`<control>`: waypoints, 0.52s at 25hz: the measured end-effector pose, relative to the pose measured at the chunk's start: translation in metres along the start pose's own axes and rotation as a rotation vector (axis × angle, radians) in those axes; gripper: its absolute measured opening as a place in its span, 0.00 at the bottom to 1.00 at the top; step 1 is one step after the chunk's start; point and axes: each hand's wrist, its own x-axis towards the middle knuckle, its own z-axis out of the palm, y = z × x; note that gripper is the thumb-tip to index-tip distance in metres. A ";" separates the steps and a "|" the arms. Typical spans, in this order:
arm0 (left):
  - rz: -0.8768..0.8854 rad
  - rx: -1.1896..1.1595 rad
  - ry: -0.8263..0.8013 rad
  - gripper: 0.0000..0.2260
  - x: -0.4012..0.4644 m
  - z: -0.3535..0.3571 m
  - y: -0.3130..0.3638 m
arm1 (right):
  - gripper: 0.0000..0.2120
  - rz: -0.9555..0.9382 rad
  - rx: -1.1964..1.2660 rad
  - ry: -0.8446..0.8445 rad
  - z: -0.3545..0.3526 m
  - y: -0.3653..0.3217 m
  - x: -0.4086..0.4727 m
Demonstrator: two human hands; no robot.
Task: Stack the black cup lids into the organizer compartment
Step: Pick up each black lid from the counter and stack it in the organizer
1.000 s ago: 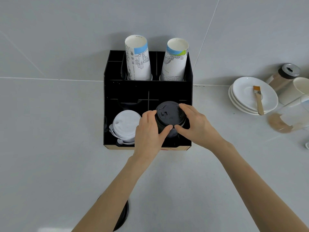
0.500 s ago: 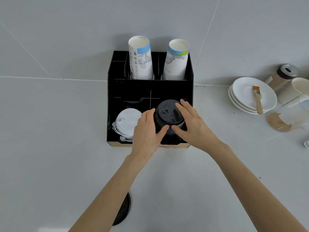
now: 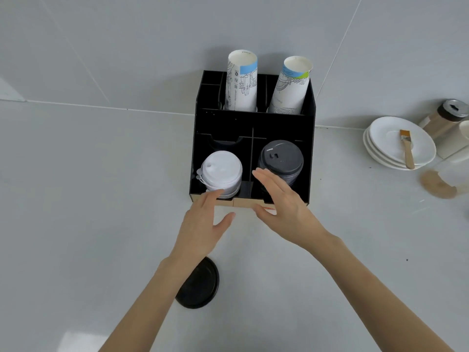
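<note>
A stack of black cup lids [image 3: 280, 161] stands in the front right compartment of the black organizer [image 3: 253, 123]. My right hand [image 3: 281, 207] hovers just in front of that stack, fingers spread, holding nothing. At the organizer's front edge my left hand [image 3: 203, 224] is open too, below the white lids [image 3: 220, 171] in the front left compartment. One single black lid [image 3: 199, 285] lies flat on the counter under my left forearm, partly hidden by it.
Two stacks of paper cups [image 3: 241, 85] stand in the organizer's back slots. To the right are stacked white saucers [image 3: 398, 146] with a small brush [image 3: 407, 148], a lidded shaker [image 3: 446, 118] and a brown paper piece [image 3: 436, 184].
Both hands have let go of the black lid stack and pulled back toward me. The stack now stands alone in the right compartment.
</note>
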 end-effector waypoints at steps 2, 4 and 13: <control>-0.046 0.000 -0.012 0.23 -0.016 -0.006 -0.014 | 0.28 -0.006 0.011 -0.064 0.017 -0.005 -0.009; -0.095 0.007 -0.024 0.23 -0.032 -0.009 -0.028 | 0.28 -0.008 0.005 -0.126 0.034 -0.008 -0.017; -0.245 0.083 -0.193 0.31 -0.086 -0.012 -0.079 | 0.31 0.077 0.052 -0.374 0.095 -0.025 -0.052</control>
